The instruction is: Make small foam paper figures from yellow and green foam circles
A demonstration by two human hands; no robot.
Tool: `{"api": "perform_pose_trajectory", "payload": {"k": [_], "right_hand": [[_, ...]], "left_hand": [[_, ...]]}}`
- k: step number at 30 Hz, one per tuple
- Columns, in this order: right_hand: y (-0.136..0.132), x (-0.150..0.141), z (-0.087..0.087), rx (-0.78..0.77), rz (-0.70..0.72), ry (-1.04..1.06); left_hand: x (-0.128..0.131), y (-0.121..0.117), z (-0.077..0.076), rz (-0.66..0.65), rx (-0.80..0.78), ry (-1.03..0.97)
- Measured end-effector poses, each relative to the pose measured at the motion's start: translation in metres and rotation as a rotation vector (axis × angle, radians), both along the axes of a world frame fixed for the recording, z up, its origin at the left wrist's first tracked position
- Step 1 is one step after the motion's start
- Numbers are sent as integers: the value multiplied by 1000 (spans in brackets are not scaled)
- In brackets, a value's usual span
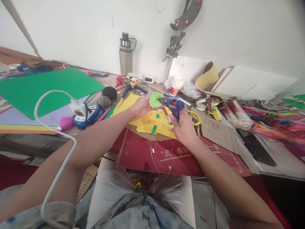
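In my left hand [142, 106] is a round light-green disc [155, 100], gripped at its left edge and held up over the yellow sheets. My right hand [183, 125] is wrapped round the handle of a blue-purple glue gun [175, 106]. Its dark nozzle points left and meets the disc's face near the middle; whether it touches, I cannot tell. Beneath both hands lie cut yellow sheets [133, 118] with small green scraps [154, 129] on them. The far side of the disc is hidden.
A red cardboard sheet [140, 156] covers the table's front edge. Behind stand a bottle [125, 58], paper cups [176, 85] and a small digital clock [148, 79]. Green sheet [47, 87] and a blue-white device [87, 115] with cable lie left; a phone [256, 147] and coloured stems [276, 116] lie right.
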State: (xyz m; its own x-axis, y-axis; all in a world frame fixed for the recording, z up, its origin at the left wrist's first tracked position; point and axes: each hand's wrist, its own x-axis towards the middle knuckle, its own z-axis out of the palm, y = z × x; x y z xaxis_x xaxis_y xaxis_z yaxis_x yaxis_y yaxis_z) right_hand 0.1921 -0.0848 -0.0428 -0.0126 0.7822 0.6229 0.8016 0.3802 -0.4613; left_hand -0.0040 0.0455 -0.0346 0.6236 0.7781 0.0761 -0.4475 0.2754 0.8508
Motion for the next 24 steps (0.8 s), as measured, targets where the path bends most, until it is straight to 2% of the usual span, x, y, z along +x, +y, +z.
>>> {"api": "perform_pose_trajectory", "payload": {"k": [3,7,12,15,21,24], "right_hand": [[-1,-3,-2,6,21,-8],[-2,-8,-2,-25,65,-23],[-1,-5,2,1,-7,0],[-1,-2,1,2,-25,-5],[-1,-4,-1,-62,74,-23],[0,-3,1,-45,45,5]], "left_hand": [[-2,3,3,38,-15,-58],[0,2,0,24,-3,-18],[2,1,-5,-18,-7,47],[0,2,-2,15,-29,11],[-1,2,3,37,-34,-52],[-1,2,2,38,-53,-62]]}}
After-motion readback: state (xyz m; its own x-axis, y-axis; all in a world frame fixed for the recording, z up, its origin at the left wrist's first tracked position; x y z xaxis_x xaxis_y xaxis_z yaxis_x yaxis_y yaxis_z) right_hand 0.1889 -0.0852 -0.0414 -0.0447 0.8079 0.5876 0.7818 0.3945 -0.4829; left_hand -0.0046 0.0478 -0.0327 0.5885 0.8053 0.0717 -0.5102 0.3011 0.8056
